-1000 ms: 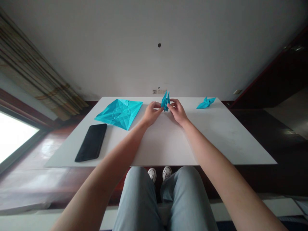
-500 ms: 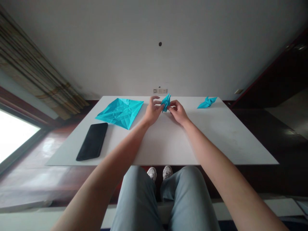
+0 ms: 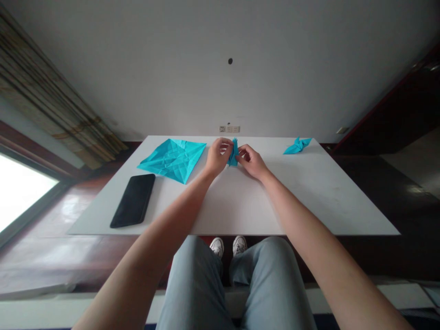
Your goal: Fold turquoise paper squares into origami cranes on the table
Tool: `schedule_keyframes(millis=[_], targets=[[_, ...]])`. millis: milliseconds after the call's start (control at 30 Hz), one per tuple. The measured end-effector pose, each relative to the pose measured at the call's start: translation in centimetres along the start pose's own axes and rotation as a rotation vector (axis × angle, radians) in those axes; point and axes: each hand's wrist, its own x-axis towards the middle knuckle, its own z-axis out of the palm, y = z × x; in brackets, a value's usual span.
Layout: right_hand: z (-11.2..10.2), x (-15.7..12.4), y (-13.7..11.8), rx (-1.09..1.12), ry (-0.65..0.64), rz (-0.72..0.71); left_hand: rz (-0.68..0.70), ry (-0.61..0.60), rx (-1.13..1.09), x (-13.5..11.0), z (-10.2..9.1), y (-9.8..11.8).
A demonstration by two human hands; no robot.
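Observation:
Between my two hands stands a small blue folded paper piece (image 3: 233, 156), upright and narrow, over the far middle of the white table (image 3: 237, 206). My left hand (image 3: 219, 155) pinches it from the left, its fingers curled around that side. From the right, my right hand (image 3: 250, 160) grips its edge between thumb and fingers. Part of the paper is covered by the fingertips. A creased blue paper sheet (image 3: 173, 158) lies spread out left of my left hand. Farther right rests another folded blue paper figure (image 3: 297, 145) with pointed ends.
A black phone or tablet (image 3: 133, 200) lies at the table's left front. Behind the table rises a grey wall with sockets (image 3: 229, 129). A patterned curtain (image 3: 58, 105) hangs at left. My knees are under the near edge.
The folded paper piece has turned and now looks narrower and more upright. My left fingers, raised before, have curled in against it. The other things lie as before.

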Motion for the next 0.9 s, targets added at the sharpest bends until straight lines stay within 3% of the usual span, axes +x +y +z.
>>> schedule_keyframes(millis=[300,533,633,900], targets=[[0.0,0.8,0.2,0.152,0.148,0.037,0.019,-0.062,0.054,-0.4,-0.1,-0.1],[-0.2,0.7,-0.5,0.163,0.153,0.024,-0.010,-0.039,-0.039,0.0,0.0,-1.1],[-0.2,0.6,-0.3,0.125,0.151,0.041,-0.066,-0.088,-0.099,-0.1,0.2,-1.1],[-0.3,0.6,-0.1,0.140,0.113,0.075,-0.098,-0.063,-0.138,-0.2,0.4,-0.8]])
